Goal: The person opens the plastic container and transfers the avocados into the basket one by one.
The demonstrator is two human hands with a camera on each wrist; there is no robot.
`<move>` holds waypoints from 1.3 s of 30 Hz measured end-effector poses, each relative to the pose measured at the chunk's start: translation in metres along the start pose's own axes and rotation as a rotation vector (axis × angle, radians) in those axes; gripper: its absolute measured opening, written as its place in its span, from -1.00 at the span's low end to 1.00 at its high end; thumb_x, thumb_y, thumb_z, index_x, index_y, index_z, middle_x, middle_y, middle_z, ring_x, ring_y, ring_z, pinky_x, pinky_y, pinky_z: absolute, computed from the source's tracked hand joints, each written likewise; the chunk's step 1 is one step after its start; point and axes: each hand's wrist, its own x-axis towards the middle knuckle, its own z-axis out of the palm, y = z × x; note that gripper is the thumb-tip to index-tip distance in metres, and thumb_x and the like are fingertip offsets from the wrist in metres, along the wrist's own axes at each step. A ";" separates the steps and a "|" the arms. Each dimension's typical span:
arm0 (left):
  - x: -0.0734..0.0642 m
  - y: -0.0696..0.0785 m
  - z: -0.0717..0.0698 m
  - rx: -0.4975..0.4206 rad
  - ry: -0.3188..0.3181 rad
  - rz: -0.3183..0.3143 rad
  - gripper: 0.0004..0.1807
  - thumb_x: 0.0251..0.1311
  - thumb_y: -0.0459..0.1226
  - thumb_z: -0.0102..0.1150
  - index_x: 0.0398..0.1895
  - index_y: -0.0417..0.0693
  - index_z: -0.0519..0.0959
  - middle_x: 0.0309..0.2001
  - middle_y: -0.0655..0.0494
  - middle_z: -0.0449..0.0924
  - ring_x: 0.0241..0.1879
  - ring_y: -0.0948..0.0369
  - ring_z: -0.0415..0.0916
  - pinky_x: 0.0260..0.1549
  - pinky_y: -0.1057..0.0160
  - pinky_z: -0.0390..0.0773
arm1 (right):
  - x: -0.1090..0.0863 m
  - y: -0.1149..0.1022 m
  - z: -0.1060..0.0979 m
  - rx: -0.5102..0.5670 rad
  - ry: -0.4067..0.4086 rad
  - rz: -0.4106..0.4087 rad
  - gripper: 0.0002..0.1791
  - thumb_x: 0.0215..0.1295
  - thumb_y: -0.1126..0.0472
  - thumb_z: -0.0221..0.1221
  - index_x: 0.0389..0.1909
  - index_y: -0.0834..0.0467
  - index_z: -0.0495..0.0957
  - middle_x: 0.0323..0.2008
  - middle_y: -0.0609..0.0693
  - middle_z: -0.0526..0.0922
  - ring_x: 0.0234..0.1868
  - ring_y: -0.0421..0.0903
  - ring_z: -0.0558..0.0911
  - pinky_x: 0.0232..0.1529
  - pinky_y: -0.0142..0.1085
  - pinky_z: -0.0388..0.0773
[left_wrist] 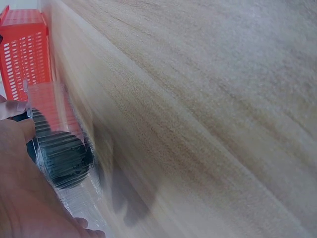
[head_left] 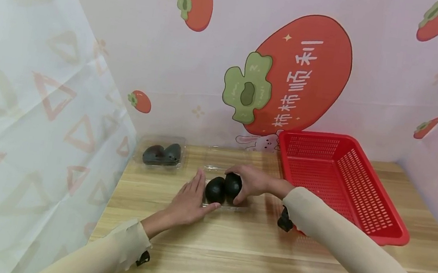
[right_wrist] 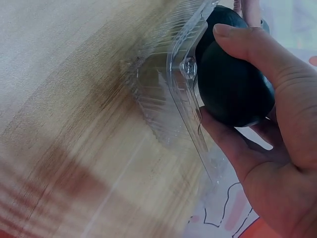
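Note:
Near the table's middle lies an opened clear plastic clamshell box [head_left: 228,159], its lid folded back toward the wall. My right hand [head_left: 253,182] grips a dark, smooth avocado [head_left: 232,185] at the box's right end. Thumb and fingers curl round this avocado in the right wrist view, where it sits at the rim of the box [right_wrist: 171,74]. Beside it, a second dark avocado [head_left: 215,190] sits in the left part of the box. My left hand [head_left: 188,201] rests against the box's left side, fingers extended and thumb along the near edge.
At the back left stands another clear clamshell box [head_left: 138,156] holding two dark avocados [head_left: 162,153]. A red perforated plastic basket [head_left: 391,217] occupies the right side of the wooden table [head_left: 203,262]. Printed sheets [head_left: 210,71] stand along the back and sides.

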 end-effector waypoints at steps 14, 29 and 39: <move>-0.001 0.001 -0.002 -0.001 -0.001 -0.012 0.19 0.48 0.32 0.03 0.70 -0.34 -0.25 0.71 -0.31 -0.35 0.69 -0.15 -0.21 0.58 -0.19 0.04 | -0.010 -0.002 -0.010 0.078 0.087 0.012 -0.02 -0.06 0.06 0.68 0.42 0.25 0.51 0.27 0.13 0.63 0.12 0.02 0.60 0.12 -0.13 0.66; -0.001 0.002 0.000 0.003 -0.012 -0.014 0.21 0.46 0.34 0.02 0.70 -0.34 -0.27 0.71 -0.29 -0.38 0.69 -0.13 -0.23 0.59 -0.19 0.03 | -0.020 -0.003 -0.027 0.305 0.151 0.078 -0.04 -0.03 0.05 0.65 0.47 0.02 0.50 0.41 0.15 0.49 0.32 0.20 0.47 0.14 -0.01 0.68; -0.001 0.002 0.001 0.007 0.000 -0.015 0.21 0.46 0.35 0.01 0.71 -0.33 -0.23 0.72 -0.28 -0.37 0.69 -0.12 -0.21 0.59 -0.18 0.03 | -0.028 -0.001 -0.039 0.393 0.177 0.099 -0.03 0.04 0.03 0.62 0.53 -0.04 0.44 0.46 0.16 0.43 0.35 0.23 0.47 0.16 0.01 0.68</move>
